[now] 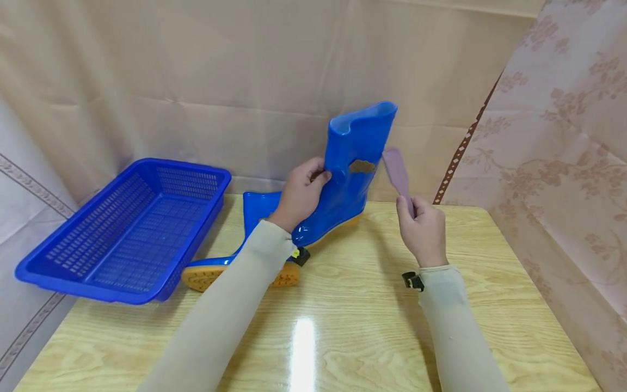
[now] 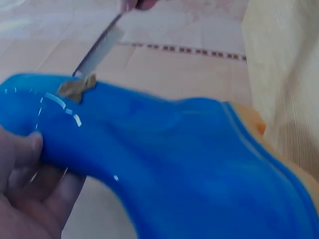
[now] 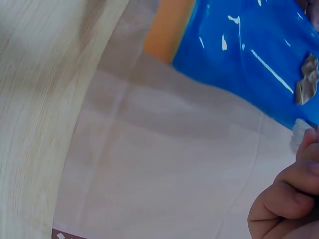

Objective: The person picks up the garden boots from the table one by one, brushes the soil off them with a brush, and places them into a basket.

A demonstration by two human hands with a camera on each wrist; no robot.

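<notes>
A blue rubber boot point(image 1: 350, 163) with a yellow sole stands tilted over the table, its opening toward the upper right. My left hand point(image 1: 302, 193) grips the shaft from the left side, thumb on the front. A brown, mud-like patch point(image 1: 362, 166) sticks to the shaft, also seen as a lumpy brown smear point(image 2: 77, 88) in the left wrist view. My right hand point(image 1: 424, 231) holds a mauve spatula point(image 1: 397, 170) by its handle, its flat blade tip right at the boot's edge beside the patch. Behind my left forearm a second blue boot point(image 1: 258, 206) lies on its side.
A blue plastic basket point(image 1: 215, 188) with meshed sides sits at the left of the wooden table point(image 1: 352, 326). Beige cloth point(image 1: 245, 71) hangs behind the table, and patterned pink cloth point(image 1: 568, 163) borders its right side.
</notes>
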